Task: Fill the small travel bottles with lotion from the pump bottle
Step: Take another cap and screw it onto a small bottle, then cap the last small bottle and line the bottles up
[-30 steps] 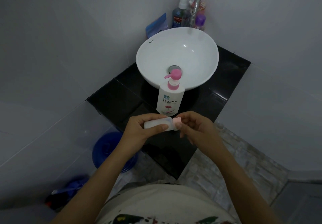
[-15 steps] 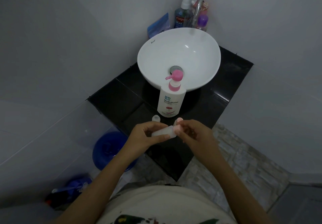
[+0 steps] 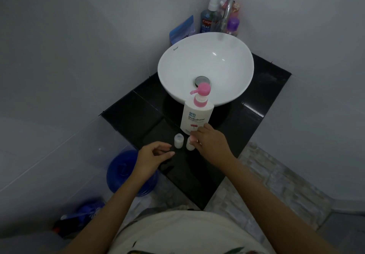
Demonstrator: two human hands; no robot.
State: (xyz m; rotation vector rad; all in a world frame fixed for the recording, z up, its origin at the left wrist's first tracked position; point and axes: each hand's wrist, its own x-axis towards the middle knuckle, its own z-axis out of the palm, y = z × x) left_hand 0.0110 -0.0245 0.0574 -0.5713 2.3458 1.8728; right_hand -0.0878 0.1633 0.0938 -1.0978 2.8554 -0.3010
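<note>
A white pump bottle [image 3: 197, 118] with a pink pump head stands on the black counter [image 3: 136, 113] in front of the basin. Just before it stand two small translucent travel bottles. The left travel bottle [image 3: 178, 140] stands upright on its own. The right travel bottle [image 3: 189, 146] stands beside it, and the fingertips of my right hand [image 3: 212, 142] pinch its top, hiding the cap. My left hand [image 3: 155, 155] hovers over the counter's front edge, left of the bottles, fingers loosely apart and holding nothing.
A white bowl basin [image 3: 227, 42] fills the back of the counter under a chrome tap [image 3: 229, 7]. Behind it are a mouthwash bottle [image 3: 209, 17], a purple-capped bottle [image 3: 233, 25] and a blue pouch [image 3: 182, 29]. A blue container [image 3: 124, 171] stands on the floor at the left.
Both hands held one travel bottle sideways in the air; it now stands on the counter beside the other. My left hand has let go and drawn back to the left.
</note>
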